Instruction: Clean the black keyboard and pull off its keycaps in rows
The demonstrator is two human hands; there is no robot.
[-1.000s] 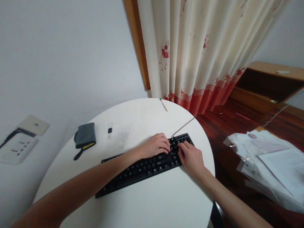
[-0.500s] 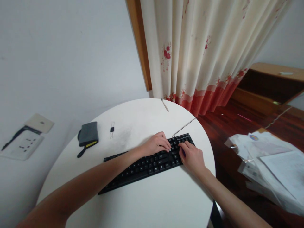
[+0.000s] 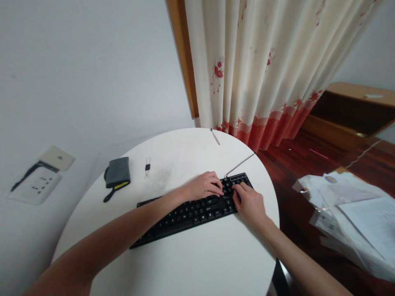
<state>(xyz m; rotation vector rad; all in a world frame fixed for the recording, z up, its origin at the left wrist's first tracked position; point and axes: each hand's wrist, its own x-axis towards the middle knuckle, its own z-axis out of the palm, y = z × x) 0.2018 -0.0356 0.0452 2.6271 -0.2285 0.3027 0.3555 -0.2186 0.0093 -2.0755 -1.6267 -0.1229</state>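
A black keyboard (image 3: 197, 216) lies at a slant on the round white table (image 3: 200, 263), partly covered by my left forearm. My left hand (image 3: 205, 186) rests over its upper right part, fingers bent and pressed together, tips down at the keys. My right hand (image 3: 250, 202) is at the keyboard's right end, thumb and fingers drawn together over the number keys. Something small and dark shows between the right thumb and forefinger, too small to name. Whatever the left fingertips hold, if anything, is hidden. The keyboard's cable (image 3: 240, 165) runs off the table's far right edge.
A grey pouch (image 3: 118, 172) with a yellow lining and a black binder clip (image 3: 147, 167) lie at the left. Near the far edge is a thin light stick (image 3: 215, 137). A curtain (image 3: 256, 74) hangs behind; plastic-wrapped papers (image 3: 354, 213) sit at the right.
The view has shifted slightly, so the pouch and clip appear a little further right. My left fingers have moved very slightly; both hands stay at the same part of the keyboard.
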